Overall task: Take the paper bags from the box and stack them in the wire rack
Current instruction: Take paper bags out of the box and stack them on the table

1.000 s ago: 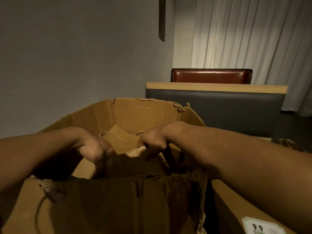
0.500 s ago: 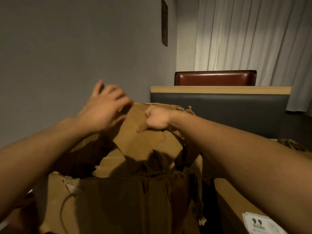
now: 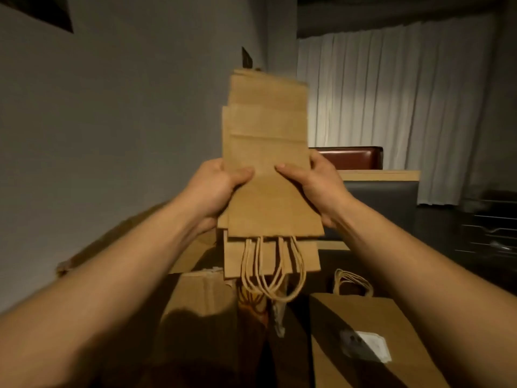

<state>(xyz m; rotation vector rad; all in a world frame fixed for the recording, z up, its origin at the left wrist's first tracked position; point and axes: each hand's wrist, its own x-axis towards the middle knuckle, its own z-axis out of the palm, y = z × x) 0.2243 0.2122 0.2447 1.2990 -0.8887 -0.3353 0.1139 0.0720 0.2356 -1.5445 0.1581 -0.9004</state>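
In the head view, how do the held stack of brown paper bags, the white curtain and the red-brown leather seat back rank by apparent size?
1. White curtain
2. Held stack of brown paper bags, though it is nearer the camera
3. Red-brown leather seat back

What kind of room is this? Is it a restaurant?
Probably a restaurant or café. There is a padded booth seat behind a low divider wall, long curtains, and both hands hold a stack of takeaway paper bags.

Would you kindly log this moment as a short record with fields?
held: stack of paper bags, upright, handles hanging down
left hand: grips the stack's left edge, thumb on front
right hand: grips the right edge, thumb on front
below: box; another bag lying flat at lower right
rack: dark wire shelves at far right, blurred
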